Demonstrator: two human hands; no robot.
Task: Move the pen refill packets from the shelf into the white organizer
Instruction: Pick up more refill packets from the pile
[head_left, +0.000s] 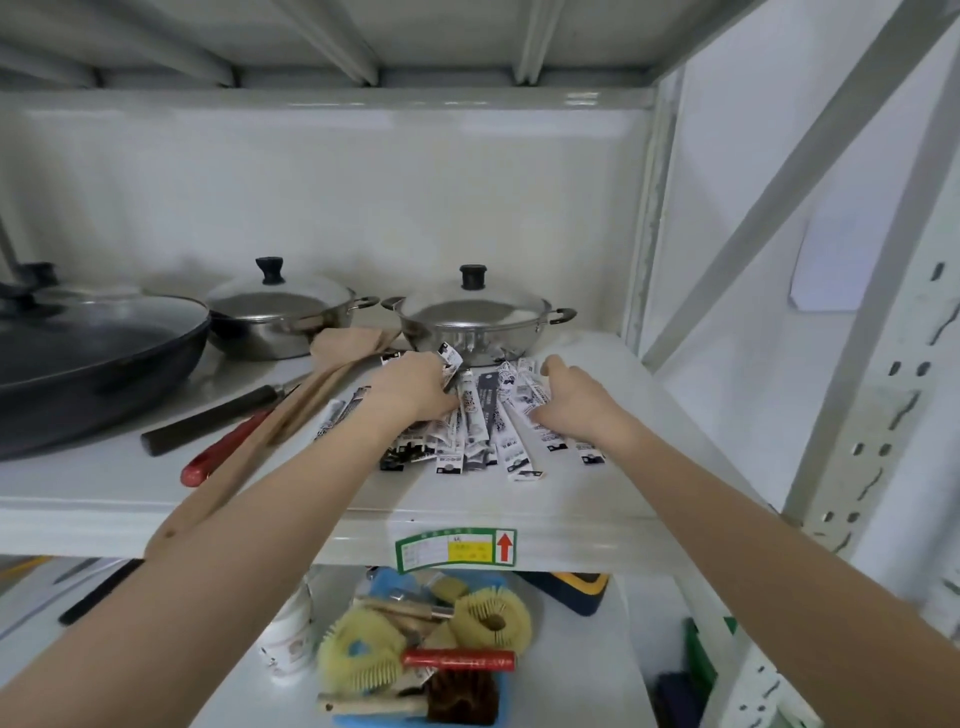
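Observation:
Several long black-and-white pen refill packets (480, 434) lie fanned out in a heap on the white metal shelf (519, 499), just in front of the right steel pot. My left hand (415, 387) lies on the heap's left side, fingers curled round a few packets whose ends stick up above it. My right hand (569, 400) rests on the heap's right side, fingers bent down over the packets. The white organizer is not in view.
Two lidded steel pots (478, 314) (283, 312) stand behind the packets, a black pan (88, 358) at left. Wooden spatulas (311, 384), a black-handled knife (213, 418) and a red handle (223, 449) lie left of the heap. Below, a blue basket (421, 644) holds brushes. A shelf upright (647, 218) stands right.

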